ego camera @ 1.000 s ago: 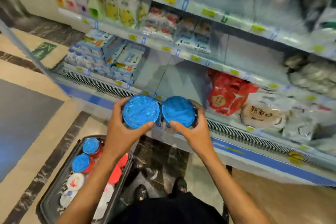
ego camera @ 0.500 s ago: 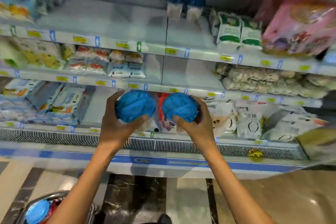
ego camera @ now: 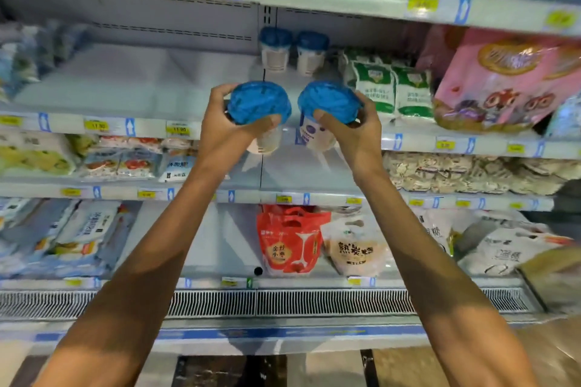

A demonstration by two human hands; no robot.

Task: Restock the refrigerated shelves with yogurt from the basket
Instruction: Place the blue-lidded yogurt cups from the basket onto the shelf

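Both arms are up in front of the refrigerated shelves, each hand wrapped around its own blue-lidded yogurt cup. The left hand [ego camera: 224,127] clasps the left yogurt cup [ego camera: 258,102] just under the lid, thumb pressed across the front; the right hand [ego camera: 353,132] grips the right yogurt cup [ego camera: 328,102] the same way. The two lids sit side by side, close but apart, in front of the second shelf [ego camera: 125,91] — bare on its left half. At the back of that shelf stand two shelved yogurt cups [ego camera: 292,50], with green-and-white pouches [ego camera: 390,88] just beside them.
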